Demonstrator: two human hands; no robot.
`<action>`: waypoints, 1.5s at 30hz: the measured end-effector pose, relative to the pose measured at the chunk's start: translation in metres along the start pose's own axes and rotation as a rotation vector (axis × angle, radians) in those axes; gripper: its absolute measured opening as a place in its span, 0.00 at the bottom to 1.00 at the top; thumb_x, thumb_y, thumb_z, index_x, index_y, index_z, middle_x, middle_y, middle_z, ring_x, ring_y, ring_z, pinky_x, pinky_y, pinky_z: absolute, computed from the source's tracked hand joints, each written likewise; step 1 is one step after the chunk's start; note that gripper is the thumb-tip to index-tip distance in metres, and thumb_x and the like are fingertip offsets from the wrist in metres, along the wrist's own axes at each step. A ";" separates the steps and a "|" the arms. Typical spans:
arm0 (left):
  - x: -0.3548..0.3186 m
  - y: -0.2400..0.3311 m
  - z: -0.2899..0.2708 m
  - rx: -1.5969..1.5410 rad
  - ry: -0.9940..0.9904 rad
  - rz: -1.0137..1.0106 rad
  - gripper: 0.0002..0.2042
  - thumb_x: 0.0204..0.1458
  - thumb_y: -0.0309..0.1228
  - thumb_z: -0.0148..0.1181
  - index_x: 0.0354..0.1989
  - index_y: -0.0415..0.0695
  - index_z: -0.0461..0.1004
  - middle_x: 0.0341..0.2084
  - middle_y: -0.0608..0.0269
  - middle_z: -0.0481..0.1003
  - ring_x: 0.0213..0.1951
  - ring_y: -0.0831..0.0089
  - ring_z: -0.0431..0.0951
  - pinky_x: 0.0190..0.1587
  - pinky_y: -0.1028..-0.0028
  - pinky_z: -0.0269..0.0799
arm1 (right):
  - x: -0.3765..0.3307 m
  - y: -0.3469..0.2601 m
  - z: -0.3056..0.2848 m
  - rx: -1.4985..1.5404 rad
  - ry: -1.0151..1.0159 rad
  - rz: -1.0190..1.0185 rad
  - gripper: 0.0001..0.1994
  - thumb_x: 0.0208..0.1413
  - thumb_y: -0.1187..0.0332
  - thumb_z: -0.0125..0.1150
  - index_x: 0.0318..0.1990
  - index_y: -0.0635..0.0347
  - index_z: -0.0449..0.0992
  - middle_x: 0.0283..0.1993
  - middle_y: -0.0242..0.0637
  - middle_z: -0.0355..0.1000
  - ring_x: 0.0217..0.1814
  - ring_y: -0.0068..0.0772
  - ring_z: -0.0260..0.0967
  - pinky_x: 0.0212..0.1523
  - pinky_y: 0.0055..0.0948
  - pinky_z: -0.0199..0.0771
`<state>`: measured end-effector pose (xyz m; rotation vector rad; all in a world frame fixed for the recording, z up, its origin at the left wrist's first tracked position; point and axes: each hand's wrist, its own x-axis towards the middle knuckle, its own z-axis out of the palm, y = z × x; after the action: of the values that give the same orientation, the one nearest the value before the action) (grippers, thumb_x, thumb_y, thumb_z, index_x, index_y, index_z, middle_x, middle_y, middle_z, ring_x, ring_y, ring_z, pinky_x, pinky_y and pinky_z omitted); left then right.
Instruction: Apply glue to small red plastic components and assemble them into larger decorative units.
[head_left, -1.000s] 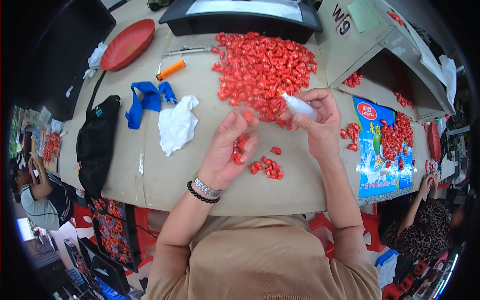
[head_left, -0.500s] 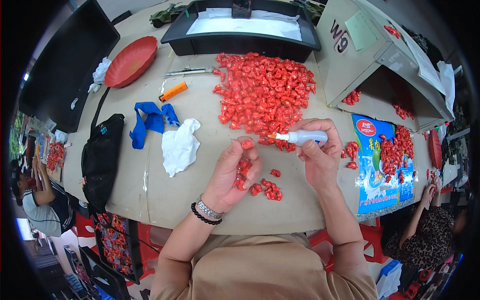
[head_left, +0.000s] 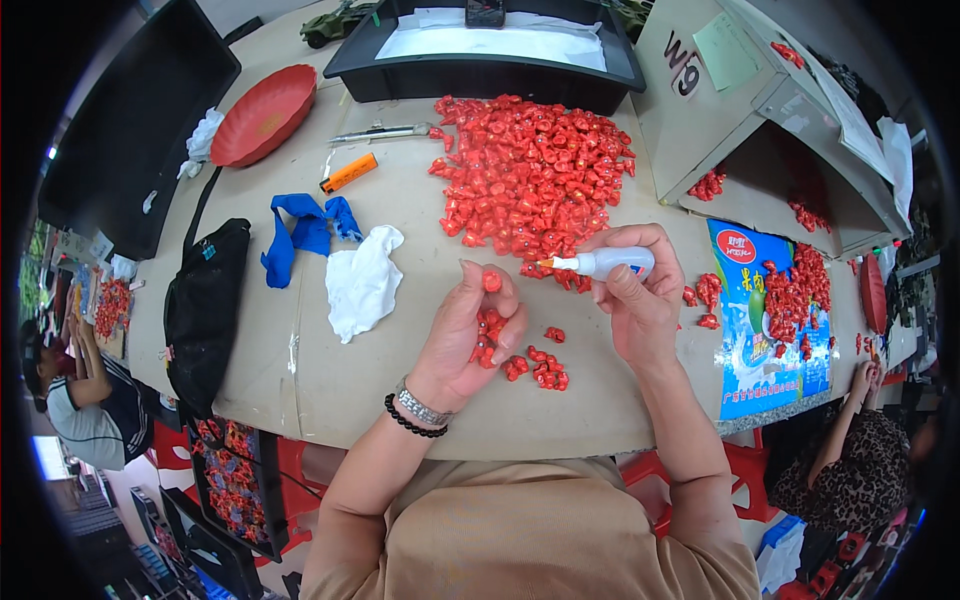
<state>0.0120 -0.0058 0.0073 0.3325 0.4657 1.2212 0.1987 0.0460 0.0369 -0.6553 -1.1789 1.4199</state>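
Between the thumb and fingers of my left hand (head_left: 462, 340) a small red plastic piece (head_left: 491, 282) is pinched, and several more of the same lie in its palm. My right hand (head_left: 640, 295) grips a small white squeeze bottle (head_left: 615, 263) with a narrow orange-tan tip. That tip points left toward the piece but stays apart from it. Beyond both hands spreads a big pile of red pieces (head_left: 535, 170). A small cluster of red pieces (head_left: 548, 370) lies on the table just right of my left hand.
On the left are a white cloth (head_left: 362, 285), blue cloth strips (head_left: 298, 235), an orange tube (head_left: 348, 173), a red dish (head_left: 265, 115) and a black bag (head_left: 207, 310). A black tray (head_left: 480, 75) stands behind the pile. At right are a grey box (head_left: 700, 110) and a blue sheet (head_left: 745, 375). Other people sit at both sides.
The bottle has shifted slightly left and up, and its tip has tilted a little. My left hand still pinches the red piece. The view has moved slightly.
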 end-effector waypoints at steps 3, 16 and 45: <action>0.000 0.000 -0.003 -0.004 -0.003 0.005 0.21 0.60 0.52 0.40 0.32 0.46 0.66 0.23 0.69 0.65 0.19 0.78 0.63 0.13 0.82 0.57 | 0.000 0.002 0.000 0.004 0.006 0.008 0.15 0.52 0.62 0.65 0.41 0.58 0.67 0.39 0.41 0.73 0.23 0.18 0.64 0.19 0.13 0.58; 0.001 -0.003 -0.006 -0.052 -0.067 0.070 0.09 0.60 0.37 0.51 0.43 0.46 0.68 0.32 0.65 0.73 0.21 0.78 0.66 0.14 0.83 0.58 | -0.001 0.001 0.002 -0.017 0.036 0.000 0.13 0.53 0.64 0.63 0.41 0.58 0.67 0.39 0.43 0.73 0.21 0.17 0.62 0.17 0.13 0.55; -0.001 0.000 0.002 -0.021 0.021 -0.009 0.17 0.59 0.50 0.45 0.33 0.48 0.67 0.23 0.71 0.66 0.20 0.80 0.63 0.13 0.82 0.55 | -0.002 0.000 0.002 -0.010 0.036 0.019 0.11 0.54 0.66 0.61 0.40 0.57 0.67 0.38 0.43 0.74 0.21 0.18 0.62 0.17 0.13 0.56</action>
<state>0.0129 -0.0070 0.0090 0.2996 0.4714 1.2207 0.1973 0.0431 0.0373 -0.6984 -1.1555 1.4134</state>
